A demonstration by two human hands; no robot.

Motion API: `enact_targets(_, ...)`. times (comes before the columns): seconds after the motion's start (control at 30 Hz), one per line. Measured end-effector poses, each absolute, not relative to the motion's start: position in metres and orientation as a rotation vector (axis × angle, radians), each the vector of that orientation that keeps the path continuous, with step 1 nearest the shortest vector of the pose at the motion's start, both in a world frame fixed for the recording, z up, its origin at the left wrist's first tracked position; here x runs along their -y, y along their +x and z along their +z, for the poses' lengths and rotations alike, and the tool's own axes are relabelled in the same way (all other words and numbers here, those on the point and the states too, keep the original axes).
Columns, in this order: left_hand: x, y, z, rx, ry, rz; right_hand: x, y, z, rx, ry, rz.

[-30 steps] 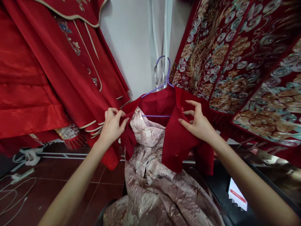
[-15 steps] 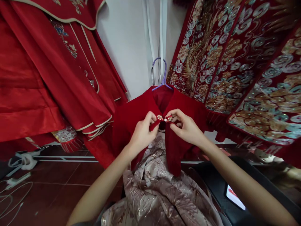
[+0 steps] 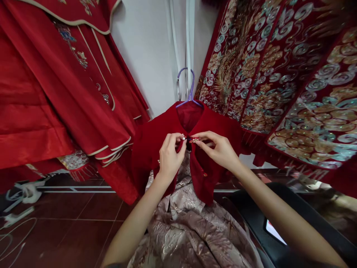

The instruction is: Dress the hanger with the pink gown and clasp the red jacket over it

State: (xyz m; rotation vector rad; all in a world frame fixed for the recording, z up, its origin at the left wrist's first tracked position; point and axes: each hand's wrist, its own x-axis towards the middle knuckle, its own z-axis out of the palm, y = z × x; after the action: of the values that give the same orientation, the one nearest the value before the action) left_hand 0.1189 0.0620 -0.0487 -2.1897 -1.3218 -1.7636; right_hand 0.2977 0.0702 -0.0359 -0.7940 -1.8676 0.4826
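A short dark red velvet jacket (image 3: 217, 126) hangs on a purple hanger (image 3: 187, 85) in front of me. My left hand (image 3: 169, 158) pinches the left front edge at the neck, on the pearl half of the clasp (image 3: 183, 138). My right hand (image 3: 217, 150) pinches the right front edge with the other half of the clasp between its fingertips. The two halves nearly touch. A pale pink brocade garment (image 3: 192, 227) hangs below the jacket and spills down toward me.
Red embroidered robes (image 3: 64, 93) hang at the left. Heavily embroidered red panels (image 3: 279, 74) hang at the right. A white wall (image 3: 150, 56) is behind. White cables (image 3: 19, 208) lie on the dark red tiled floor. A black case with a lit phone screen (image 3: 275, 232) sits lower right.
The jacket fronts hung apart a second ago. Both hands drew the edges together at the neck and now hold the clasp halves end to end, a little higher.
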Motion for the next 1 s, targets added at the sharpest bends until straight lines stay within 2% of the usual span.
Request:
enact_targets(0.23,-0.067,0.122,-0.049,1.437,-2.222,-1.92,-0.072,0.29,-0.034,1.915,-0.831,0.231)
enact_targets(0.57,-0.072,0.122,-0.043,1.567,-2.271,-2.114,-0.07,0.289,-0.031,1.909,-0.754,0.265)
enact_targets(1.0,-0.071,0.111,-0.021,1.412,-2.615,-1.609,-0.078,0.292,-0.034,1.962,-0.833,0.102)
